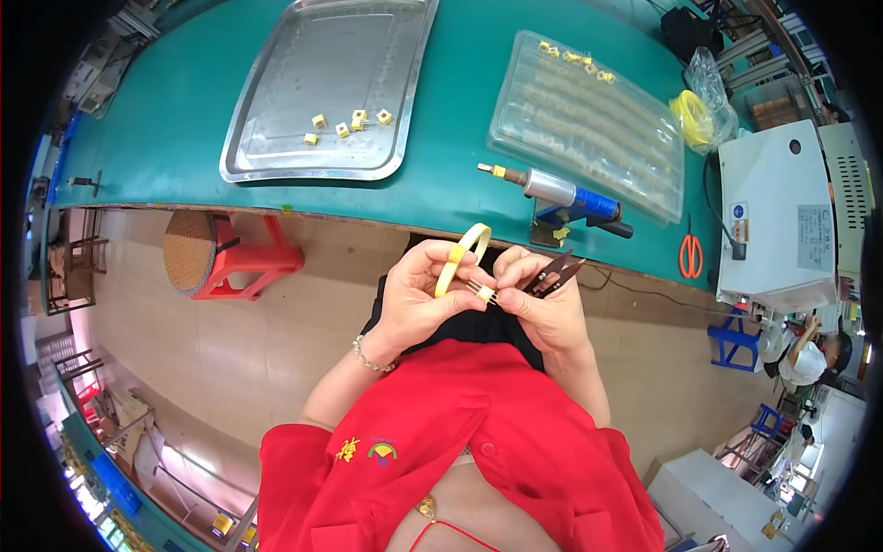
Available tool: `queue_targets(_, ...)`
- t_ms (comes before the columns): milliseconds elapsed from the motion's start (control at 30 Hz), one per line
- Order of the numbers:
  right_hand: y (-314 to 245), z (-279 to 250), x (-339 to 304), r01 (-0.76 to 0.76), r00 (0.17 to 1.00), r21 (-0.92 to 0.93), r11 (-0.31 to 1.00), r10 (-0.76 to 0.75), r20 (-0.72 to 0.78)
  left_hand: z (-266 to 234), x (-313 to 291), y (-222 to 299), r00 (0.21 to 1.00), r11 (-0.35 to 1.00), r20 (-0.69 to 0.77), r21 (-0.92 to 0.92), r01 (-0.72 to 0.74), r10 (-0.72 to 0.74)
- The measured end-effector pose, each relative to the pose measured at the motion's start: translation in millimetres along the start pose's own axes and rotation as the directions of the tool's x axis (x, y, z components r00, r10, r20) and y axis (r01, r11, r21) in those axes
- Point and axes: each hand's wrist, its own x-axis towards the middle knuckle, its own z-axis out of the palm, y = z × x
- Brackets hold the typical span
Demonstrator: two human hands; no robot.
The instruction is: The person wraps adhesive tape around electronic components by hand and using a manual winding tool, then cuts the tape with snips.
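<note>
Close to my body, my left hand (409,293) is closed on a narrow roll of yellow tape (475,238), which loops up over the fingers. Its fingertips also pinch a small yellow-wrapped component with metal pins (485,293). My right hand (550,308) meets it from the other side, thumb and finger at the component. Dark pointed tweezers (556,276) are tucked in the right hand's fingers, tips pointing up and right. Whether the tape's end is on the component is too small to tell.
On the green table (460,110) lie a metal tray (322,170) with several yellow components, a clear plastic box (589,120) with more on it, a blue-handled tool on a stand (570,196), orange scissors (690,256) and a white machine (773,221). A red stool (244,262) stands below.
</note>
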Motion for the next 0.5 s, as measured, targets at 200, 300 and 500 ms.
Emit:
queue_targets(200,-3.5,-2.1,1.2,-0.142,0.99,0.141,0.98,0.136,0.047,-0.9,-0.9,3.5,0.997,0.994,0.078,0.103,-0.031,0.023)
queue_targets(300,-4.2,-1.3,0.9,-0.192,0.981,0.172,0.966,0.187,0.048,-4.3,-1.3,6.6,0.995,0.971,0.097,0.234,-0.052,0.029)
queue_targets(500,-6.8,2.6,-0.1,-0.146,0.989,0.001,0.989,0.146,-0.037,-4.5,3.7,13.4,0.913,0.647,0.364,0.655,-0.39,0.182)
